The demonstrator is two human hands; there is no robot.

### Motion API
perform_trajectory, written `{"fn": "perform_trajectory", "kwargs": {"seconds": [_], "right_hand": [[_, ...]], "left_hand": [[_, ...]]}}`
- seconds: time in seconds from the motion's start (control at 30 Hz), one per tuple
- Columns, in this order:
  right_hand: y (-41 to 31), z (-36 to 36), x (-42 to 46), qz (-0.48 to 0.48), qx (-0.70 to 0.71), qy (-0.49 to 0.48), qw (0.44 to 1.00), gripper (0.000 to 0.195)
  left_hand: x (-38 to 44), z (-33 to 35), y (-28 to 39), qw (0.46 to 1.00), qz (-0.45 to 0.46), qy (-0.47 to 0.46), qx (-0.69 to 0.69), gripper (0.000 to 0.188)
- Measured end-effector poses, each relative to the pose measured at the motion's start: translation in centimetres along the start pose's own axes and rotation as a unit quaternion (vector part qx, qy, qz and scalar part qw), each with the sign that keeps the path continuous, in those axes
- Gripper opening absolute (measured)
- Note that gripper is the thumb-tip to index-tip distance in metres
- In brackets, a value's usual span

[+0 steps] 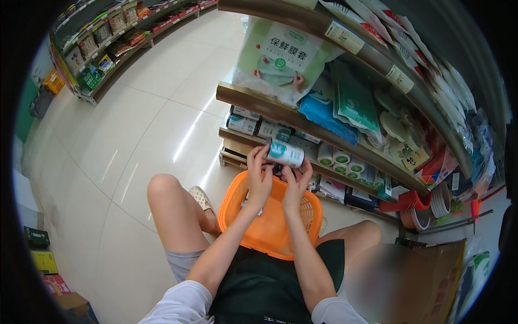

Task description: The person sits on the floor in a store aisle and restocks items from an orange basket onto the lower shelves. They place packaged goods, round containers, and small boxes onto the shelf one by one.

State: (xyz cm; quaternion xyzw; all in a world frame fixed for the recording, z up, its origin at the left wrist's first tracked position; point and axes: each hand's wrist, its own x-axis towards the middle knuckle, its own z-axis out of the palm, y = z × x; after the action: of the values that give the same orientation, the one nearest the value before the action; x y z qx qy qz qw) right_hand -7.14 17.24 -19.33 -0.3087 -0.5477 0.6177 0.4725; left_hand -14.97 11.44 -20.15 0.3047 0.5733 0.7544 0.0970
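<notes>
Between both hands I hold a white roll with a teal printed label and dark ends [285,153], tilted above the far rim of an orange plastic basket [267,239]. My left hand [259,174] grips its left end, and my right hand [297,178] has its fingers around the right end. Something dark sits under the roll between my hands; I cannot tell what it is. The basket rests between my knees, with a small whitish item [259,211] inside, partly hidden by my left forearm. Similar packaged rolls [274,130] stand on the shelf just beyond.
Shelving [259,97] rises ahead and to the right, its upper edges overhanging the lower rows. It carries bagged film covers [279,56], green-ended rolls [340,157] and a red plastic container [408,201]. Cardboard [439,279] stands at lower right. Tiled floor [101,162] extends left towards another shelf [109,36].
</notes>
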Motion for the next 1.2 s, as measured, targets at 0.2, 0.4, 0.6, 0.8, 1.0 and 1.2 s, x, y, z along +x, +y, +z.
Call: {"fn": "perform_trajectory", "kwargs": {"seconds": [0.2,0.4,0.6,0.8,1.0,1.2], "right_hand": [[8.7,-6.2,-5.4,0.059,0.006,0.141,0.988,0.044],[16.2,-12.0,-8.6,0.165,-0.050,0.207,0.963,0.040],[21.8,-14.6,-10.5,0.238,-0.087,0.223,0.941,0.044],[27.9,-17.1,-10.4,0.255,-0.115,0.202,0.938,0.050],[29.1,-18.7,-7.6,0.329,-0.094,0.152,0.927,0.057],[26.7,-17.3,-4.1,0.468,-0.149,0.084,0.867,0.079]], "left_hand": [[-9.5,1.5,-5.6,0.996,-0.040,-0.003,0.078,0.057],[-15.7,1.6,-11.4,0.968,-0.180,-0.124,0.126,0.076],[-17.8,0.9,-16.7,0.928,-0.254,-0.191,0.192,0.081],[-16.9,1.5,-19.9,0.906,-0.305,-0.219,0.195,0.084],[-17.3,1.5,-24.6,0.873,-0.356,-0.238,0.231,0.083],[-16.9,1.2,-27.5,0.860,-0.424,-0.225,0.172,0.084]]}}
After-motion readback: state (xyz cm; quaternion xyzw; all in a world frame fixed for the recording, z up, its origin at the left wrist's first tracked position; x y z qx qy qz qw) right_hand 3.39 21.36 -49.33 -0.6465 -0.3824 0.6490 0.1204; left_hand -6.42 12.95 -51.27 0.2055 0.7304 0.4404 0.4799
